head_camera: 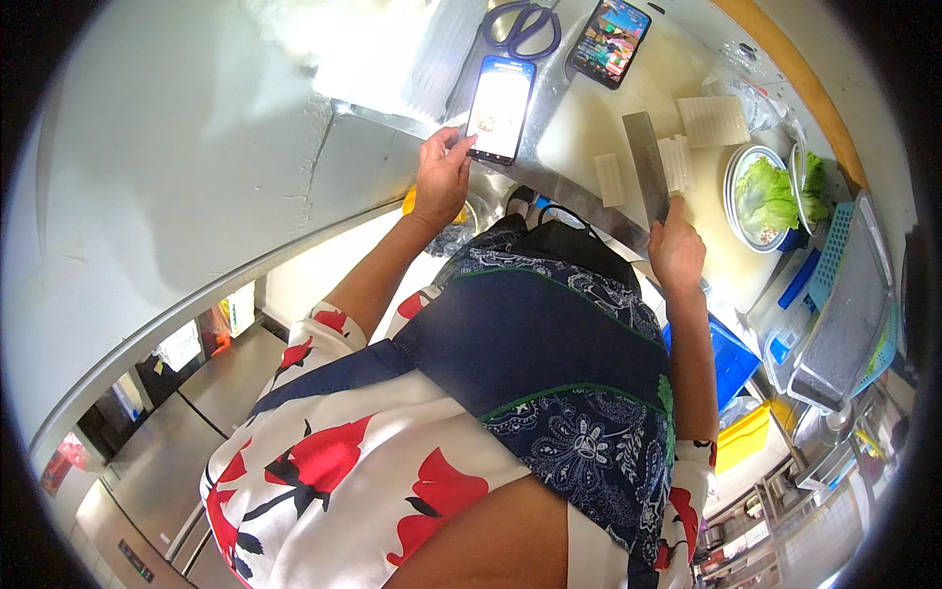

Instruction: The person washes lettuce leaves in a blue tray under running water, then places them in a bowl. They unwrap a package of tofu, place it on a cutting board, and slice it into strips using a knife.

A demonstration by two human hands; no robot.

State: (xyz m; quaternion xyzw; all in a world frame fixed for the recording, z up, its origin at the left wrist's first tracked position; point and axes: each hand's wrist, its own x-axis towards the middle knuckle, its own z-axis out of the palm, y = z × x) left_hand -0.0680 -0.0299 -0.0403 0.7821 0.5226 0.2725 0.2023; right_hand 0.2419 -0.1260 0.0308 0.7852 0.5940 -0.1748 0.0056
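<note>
My left hand point(444, 177) is at the lower left corner of a smartphone point(502, 103) with a lit screen, a digit touching the screen's edge. Whether the hand grips the phone is unclear. My right hand point(677, 252) grips the handle of a cleaver point(645, 162), its blade pointing away over a pale cutting board point(570, 136). Right beside the blade are white strips of food point(676, 163). A separate white piece point(608, 180) lies to its left, and a larger scored white slab point(714, 121) farther back.
Dark-handled scissors point(521, 28) and a second phone point(611, 43) lie at the back. Green lettuce point(767, 195) sits on stacked plates point(736, 213) at right. Beyond are a clear plastic bag point(751, 99) and a grey tray point(843, 324). A blue bin point(725, 361) stands below.
</note>
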